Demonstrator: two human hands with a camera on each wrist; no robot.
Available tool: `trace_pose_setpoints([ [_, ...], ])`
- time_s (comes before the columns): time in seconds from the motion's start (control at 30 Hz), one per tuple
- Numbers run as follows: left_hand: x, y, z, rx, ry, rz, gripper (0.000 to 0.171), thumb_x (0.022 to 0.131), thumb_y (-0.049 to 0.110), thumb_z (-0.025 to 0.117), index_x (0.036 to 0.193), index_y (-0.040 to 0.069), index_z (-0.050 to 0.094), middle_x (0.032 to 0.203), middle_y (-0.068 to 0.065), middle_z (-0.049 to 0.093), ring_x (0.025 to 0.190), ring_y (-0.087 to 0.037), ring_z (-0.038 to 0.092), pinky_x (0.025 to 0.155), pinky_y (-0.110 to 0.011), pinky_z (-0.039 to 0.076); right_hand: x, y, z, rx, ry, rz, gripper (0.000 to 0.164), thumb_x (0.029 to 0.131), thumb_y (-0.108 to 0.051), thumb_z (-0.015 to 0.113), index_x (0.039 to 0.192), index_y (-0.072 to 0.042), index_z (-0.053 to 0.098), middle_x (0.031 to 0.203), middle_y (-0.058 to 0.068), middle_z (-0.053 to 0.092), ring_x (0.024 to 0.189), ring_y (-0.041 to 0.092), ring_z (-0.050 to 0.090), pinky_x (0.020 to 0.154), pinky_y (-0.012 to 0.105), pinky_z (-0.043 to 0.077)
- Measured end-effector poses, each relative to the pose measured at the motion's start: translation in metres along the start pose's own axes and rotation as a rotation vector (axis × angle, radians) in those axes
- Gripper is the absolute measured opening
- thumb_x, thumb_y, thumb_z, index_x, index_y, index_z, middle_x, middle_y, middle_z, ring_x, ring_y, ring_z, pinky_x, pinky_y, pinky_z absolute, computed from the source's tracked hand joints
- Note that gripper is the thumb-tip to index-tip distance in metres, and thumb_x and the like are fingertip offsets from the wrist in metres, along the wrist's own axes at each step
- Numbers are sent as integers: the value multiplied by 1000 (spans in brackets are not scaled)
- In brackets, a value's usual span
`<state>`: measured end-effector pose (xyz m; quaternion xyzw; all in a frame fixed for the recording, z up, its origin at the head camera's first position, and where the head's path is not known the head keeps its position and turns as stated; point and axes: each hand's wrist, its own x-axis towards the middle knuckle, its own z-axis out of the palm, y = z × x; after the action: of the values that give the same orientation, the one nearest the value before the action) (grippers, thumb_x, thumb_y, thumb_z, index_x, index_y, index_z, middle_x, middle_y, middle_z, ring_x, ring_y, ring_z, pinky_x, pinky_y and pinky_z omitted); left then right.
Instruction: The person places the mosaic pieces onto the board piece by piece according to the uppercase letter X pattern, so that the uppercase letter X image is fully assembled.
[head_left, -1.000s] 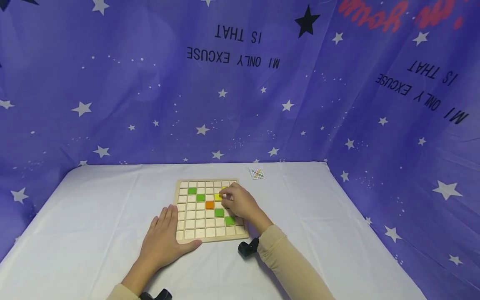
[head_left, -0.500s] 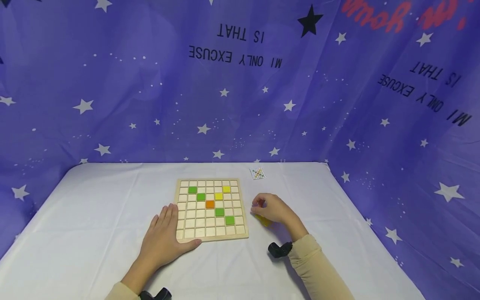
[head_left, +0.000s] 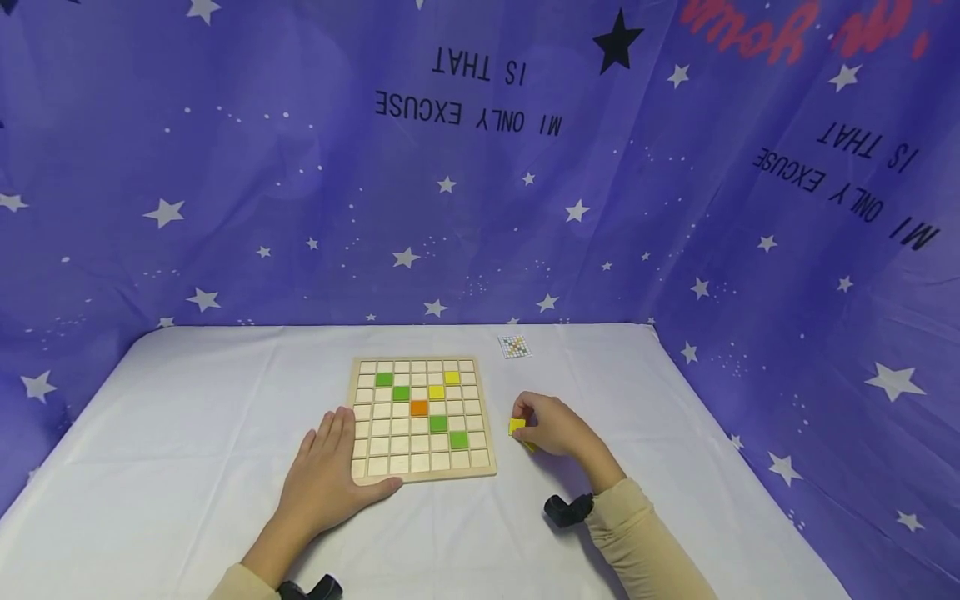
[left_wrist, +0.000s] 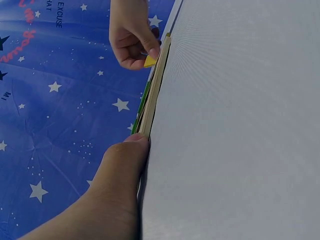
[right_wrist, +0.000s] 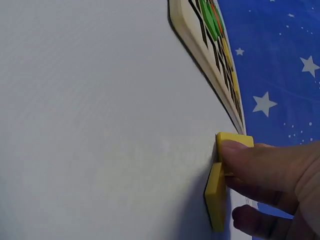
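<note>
A wooden grid board (head_left: pixel 427 478) lies on the white table with green, yellow and orange square tiles set in some cells. My left hand (head_left: pixel 322 475) rests at the board's left side, fingers straight along the edge and thumb at the front corner. To the right of the board, my right hand (head_left: pixel 553 425) pinches a yellow tile (head_left: pixel 517 427) between thumb and fingers. Right below it, another yellow tile (right_wrist: pixel 215 197) lies on the cloth, partly hidden by the hand in the head view. In the left wrist view the pinched tile shows beyond the board's far end.
A small card (head_left: pixel 515 347) printed with a coloured grid pattern lies behind the board, toward its right. White cloth (head_left: pixel 675 433) covers the table. A purple star-patterned curtain (head_left: pixel 337 167) stands along the back and sides.
My right hand has moved from over the board to the table at its right and picked up a yellow tile. A yellow tile now sits uncovered in the upper right cells. My left hand has stayed put.
</note>
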<state>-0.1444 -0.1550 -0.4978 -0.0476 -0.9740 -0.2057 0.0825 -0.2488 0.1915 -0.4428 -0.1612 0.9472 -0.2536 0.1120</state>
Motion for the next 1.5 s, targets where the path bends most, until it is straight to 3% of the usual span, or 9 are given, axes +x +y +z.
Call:
trace_pose_setpoints([
  [0.17,0,0,1,2,-6,-1,138,67,91,55,154,-9,18,162,-27,21,150,-43,21,122,-59,16,4,-6,3,28,63,-29,14,88,-16,75,90,-20,63,89,-7,64,70,12,55,65,28,46],
  [0.33,1,-1,1,-1,-7,-3,139,67,91,56,154,-9,18,162,-27,21,151,-43,20,122,-58,16,14,-20,12,93,119,-63,12,90,-20,73,95,-22,63,93,-6,66,62,11,55,55,27,47],
  [0.7,2,2,-3,8,0,-3,137,68,90,56,154,-10,19,161,-28,23,150,-44,22,122,-59,18,35,-80,52,127,120,-187,10,93,-26,70,102,-25,65,94,-11,68,64,5,55,64,22,48],
  [1.03,3,1,-3,24,7,9,136,69,90,55,152,-12,21,160,-29,24,150,-44,23,121,-60,20,44,-120,80,-12,104,-259,10,92,-33,71,101,-29,66,92,-17,68,84,-2,60,80,23,52],
  [1.5,1,0,-2,24,4,12,135,70,89,55,152,-12,22,160,-29,25,149,-44,24,120,-60,20,45,-126,86,-163,127,-285,18,88,-35,75,103,-27,72,97,-16,59,86,0,55,80,20,51],
])
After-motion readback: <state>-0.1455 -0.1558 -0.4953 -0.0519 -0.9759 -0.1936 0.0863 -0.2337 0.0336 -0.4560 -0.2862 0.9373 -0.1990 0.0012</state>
